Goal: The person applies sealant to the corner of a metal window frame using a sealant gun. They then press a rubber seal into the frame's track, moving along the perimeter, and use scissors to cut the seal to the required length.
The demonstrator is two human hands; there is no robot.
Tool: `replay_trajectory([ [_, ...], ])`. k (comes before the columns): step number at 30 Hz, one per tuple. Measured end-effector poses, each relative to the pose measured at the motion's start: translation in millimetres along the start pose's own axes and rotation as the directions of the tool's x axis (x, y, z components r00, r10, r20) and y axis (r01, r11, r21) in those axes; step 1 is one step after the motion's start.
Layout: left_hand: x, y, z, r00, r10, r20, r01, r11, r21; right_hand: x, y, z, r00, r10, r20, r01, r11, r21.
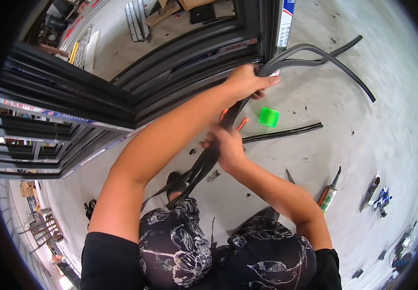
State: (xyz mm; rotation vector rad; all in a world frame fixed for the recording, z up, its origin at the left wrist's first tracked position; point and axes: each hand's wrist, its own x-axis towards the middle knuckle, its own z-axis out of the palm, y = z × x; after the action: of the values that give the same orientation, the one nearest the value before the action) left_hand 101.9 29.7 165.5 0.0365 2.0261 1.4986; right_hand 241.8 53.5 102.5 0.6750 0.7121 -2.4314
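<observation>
A bundle of long black rubber sealing strips [231,115] runs slantwise in front of me, gathered in both hands. Higher up, my left hand [245,83] is closed around it, thumb lying along the top. Lower down, my right hand [226,146] grips the same bundle, slightly smeared by motion. Beyond the left hand the strips loop over to the right and their ends hang loose. Their lower ends trail down by my knee. Behind the bundle, a tool's orange handles [242,124] show in part; its kind is hidden.
Dark metal window frames [122,104] stand close on the left and ahead. On the grey floor lie a bright green roll [269,117], another black strip [286,133] and a sealant tube with a nozzle [328,196]. Small tools and scraps are scattered to the right.
</observation>
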Motion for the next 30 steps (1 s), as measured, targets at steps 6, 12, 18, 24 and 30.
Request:
replay_trajectory([
  [6,-188.2,-128.2,-69.7,0.913,-0.059,-0.404,0.052,0.998,-0.028,16.1,-5.6,30.3,0.992,-0.036,-0.125,0.044,0.997,0.061],
  [12,-477.9,-259.7,13.1,0.855,-0.053,-0.516,0.345,0.801,0.49,9.6,-34.1,75.6,1.0,0.027,0.014,-0.028,0.997,0.071],
  [18,-505.2,-287.2,67.5,0.431,0.08,-0.899,0.809,0.406,0.425,16.6,-79.0,89.9,0.959,0.056,0.279,-0.08,0.994,0.074],
  [24,-588.0,-276.1,25.5,0.142,-0.024,-0.99,0.972,0.192,0.135,4.8,-119.9,101.8,0.889,0.025,0.457,-0.066,0.995,0.076],
  [30,-632.2,-95.3,-168.1,-0.037,0.806,-0.591,0.903,0.28,0.325,-3.1,-156.5,86.0,0.814,0.004,0.581,-0.154,0.966,0.209],
])
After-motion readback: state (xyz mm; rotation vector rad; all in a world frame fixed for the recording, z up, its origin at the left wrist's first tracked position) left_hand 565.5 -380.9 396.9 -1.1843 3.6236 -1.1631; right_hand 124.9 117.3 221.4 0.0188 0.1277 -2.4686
